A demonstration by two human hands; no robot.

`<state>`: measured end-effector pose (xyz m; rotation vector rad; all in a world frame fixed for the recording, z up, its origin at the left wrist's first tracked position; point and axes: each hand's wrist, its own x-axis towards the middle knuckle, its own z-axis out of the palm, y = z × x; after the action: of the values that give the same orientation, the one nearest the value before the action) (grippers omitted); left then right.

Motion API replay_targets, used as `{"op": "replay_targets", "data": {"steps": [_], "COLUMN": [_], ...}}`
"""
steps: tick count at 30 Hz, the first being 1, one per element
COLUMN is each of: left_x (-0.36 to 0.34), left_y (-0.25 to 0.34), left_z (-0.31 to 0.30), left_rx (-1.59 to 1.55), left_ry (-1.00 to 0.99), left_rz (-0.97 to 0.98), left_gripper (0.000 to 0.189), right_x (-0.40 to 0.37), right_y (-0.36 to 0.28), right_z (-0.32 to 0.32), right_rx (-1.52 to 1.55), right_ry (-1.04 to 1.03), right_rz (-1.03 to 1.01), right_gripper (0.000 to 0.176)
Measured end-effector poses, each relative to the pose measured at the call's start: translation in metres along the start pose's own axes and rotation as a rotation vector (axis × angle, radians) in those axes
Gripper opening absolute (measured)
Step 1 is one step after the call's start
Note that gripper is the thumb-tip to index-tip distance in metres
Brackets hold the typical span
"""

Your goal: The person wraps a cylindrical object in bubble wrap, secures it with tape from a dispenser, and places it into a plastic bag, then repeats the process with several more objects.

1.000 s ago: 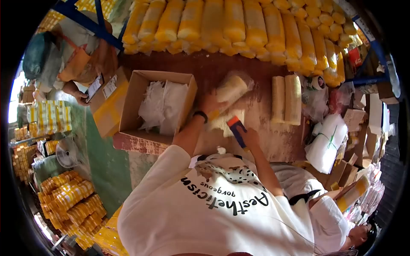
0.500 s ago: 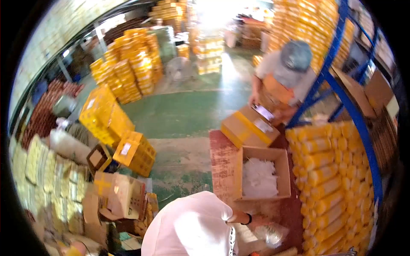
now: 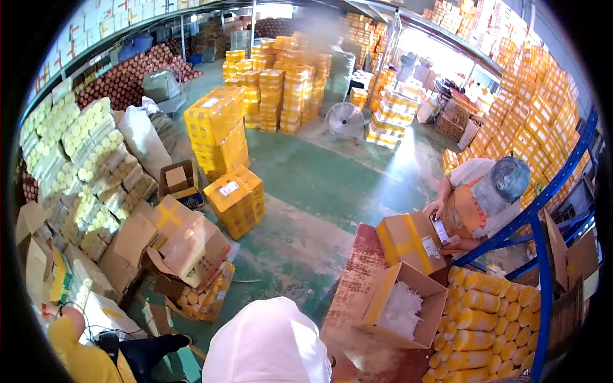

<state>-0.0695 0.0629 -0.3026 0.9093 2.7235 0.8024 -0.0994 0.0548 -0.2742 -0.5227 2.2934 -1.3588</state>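
Note:
Neither of my hands shows at this moment. A rounded white-clothed shape, seemingly a shoulder or sleeve (image 3: pixel 271 341), fills the bottom middle and hides what lies below it. Just to its right is a red, worn tabletop (image 3: pixel 345 300). On that stands an open cardboard box (image 3: pixel 375 290) with white, shredded-looking filling (image 3: pixel 401 311) inside. Behind it sits a closed carton (image 3: pixel 399 233) with yellow tape and a white label. A co-worker (image 3: pixel 482 198) leans over this carton, holding a phone (image 3: pixel 440 231) above it.
Yellow-wrapped rolls (image 3: pixel 476 319) are stacked right of the table, beside a blue rack post (image 3: pixel 541 281). Taped yellow cartons (image 3: pixel 236 201) and opened cardboard boxes (image 3: pixel 185 242) stand at left on the green floor (image 3: pixel 300 185). Another person in yellow (image 3: pixel 67 348) is at lower left.
The view has swung left and up, so the scene shifts right. An arm with a black wristband, its hand at clear plastic beside the open box, has gone from sight.

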Motion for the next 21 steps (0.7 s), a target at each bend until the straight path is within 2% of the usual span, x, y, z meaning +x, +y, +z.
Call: {"op": "replay_targets", "data": {"steps": [11,14,17,19,20,21], "left_x": [-0.029,-0.043,-0.047,-0.046,-0.041,-0.041], "left_y": [0.005,0.009,0.012,0.014,0.025,0.061], "left_z": [0.01,0.02,0.03,0.006,-0.024,-0.078], "left_rx": [-0.126,-0.195,-0.273,-0.284,-0.249,-0.332], "left_ry": [0.149,0.202,0.244,0.213,0.153,0.069], "left_rz": [0.006,0.021,0.064,0.036,-0.03,-0.151], "left_gripper": [0.085,0.088,0.092,0.094,0.104,0.107], "right_x": [-0.007,-0.028,-0.083,-0.133,-0.156,-0.177], "right_y": [0.021,0.051,0.099,0.137,0.155,0.163], "right_z": [-0.017,-0.044,-0.085,-0.11,-0.121,-0.125], "right_rx": [0.167,0.307,0.569,0.804,0.917,0.982], "right_ry": [0.089,0.186,0.354,0.475,0.517,0.562], "right_rz": [0.139,0.214,0.316,0.341,0.314,0.278], "right_gripper": [0.032,0.032,0.032,0.032,0.032,0.032]}}
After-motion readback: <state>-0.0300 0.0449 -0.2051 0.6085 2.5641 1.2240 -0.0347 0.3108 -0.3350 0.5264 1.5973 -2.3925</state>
